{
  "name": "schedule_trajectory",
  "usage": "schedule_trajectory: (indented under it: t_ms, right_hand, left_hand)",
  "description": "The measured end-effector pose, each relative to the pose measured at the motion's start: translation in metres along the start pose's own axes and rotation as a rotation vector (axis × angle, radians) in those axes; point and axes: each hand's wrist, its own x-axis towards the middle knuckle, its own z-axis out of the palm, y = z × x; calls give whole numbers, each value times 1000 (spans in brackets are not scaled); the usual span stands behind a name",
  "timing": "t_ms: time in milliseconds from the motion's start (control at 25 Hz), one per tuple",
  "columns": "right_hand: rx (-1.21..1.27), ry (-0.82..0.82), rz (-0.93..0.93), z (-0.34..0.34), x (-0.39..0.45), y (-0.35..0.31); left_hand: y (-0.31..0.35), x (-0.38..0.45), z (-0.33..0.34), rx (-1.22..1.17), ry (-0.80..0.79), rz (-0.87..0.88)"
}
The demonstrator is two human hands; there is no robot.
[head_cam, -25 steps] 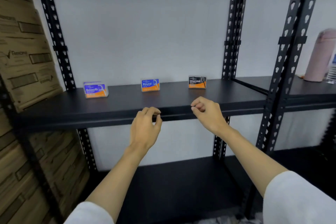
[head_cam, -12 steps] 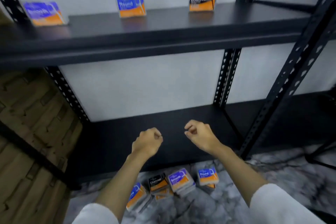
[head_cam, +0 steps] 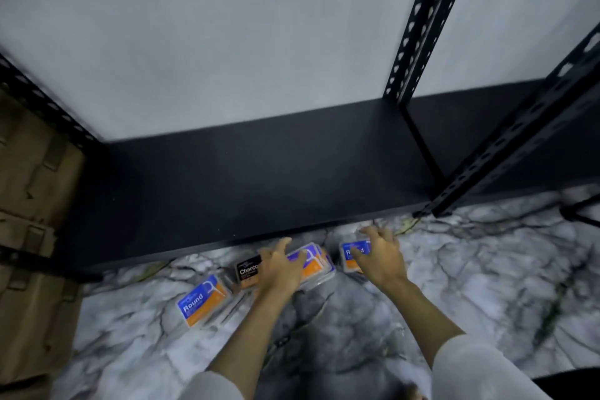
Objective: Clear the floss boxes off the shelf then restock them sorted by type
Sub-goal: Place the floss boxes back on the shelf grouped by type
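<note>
Plain pale grey wall [head_cam: 227, 42] behind black slotted steel uprights [head_cam: 418, 23]; grey-veined white marble-pattern floor [head_cam: 454, 269]; stacked brown cardboard cartons [head_cam: 29, 237] standing at the left edge; lighting dim, even.

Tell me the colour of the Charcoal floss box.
Black with an orange lower band, in the head view.

both hands [head_cam: 283, 266] [head_cam: 381, 255] reach down, fingers spread.

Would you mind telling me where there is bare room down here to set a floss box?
The bottom shelf board shows bare from the cardboard boxes to the black upright. The marble floor right of the right hand is free too. It is crowded along the shelf's front edge, where the left hand reaches among the floss boxes.
</note>
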Motion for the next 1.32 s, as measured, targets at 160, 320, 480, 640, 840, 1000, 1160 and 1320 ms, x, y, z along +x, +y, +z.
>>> schedule_trajectory:
  t_ms: [160,320,480,640,840,1000,1160,1320]
  right_hand:
    - [-30,-28,128,27,3,10]
    - [13,-17,140,43,4,12]
    - [24,12,120,42,6,14]
    - [60,68,99,22,-3,3]
    - [122,131,-39,-34,-33,-38]
    - [128,188,-169,-90,-73,-78]
    - [208,284,-300,-146,-127,-119]
    - [271,387,-440,-200,-180,-161]
  left_hand:
    - [16,2,38,50,6,-164]
    - [19,4,53,132,90,-202]
    - [11,7,54,95,138,-173]
    - [20,-10,36,10,206,-185]
    - [48,-49,-17,-82,294,-22]
    - [72,-95,-76,-108,395,114]
    - [91,-151,-140,-185,511,271]
    - [108,-208,-198,-255,626,433]
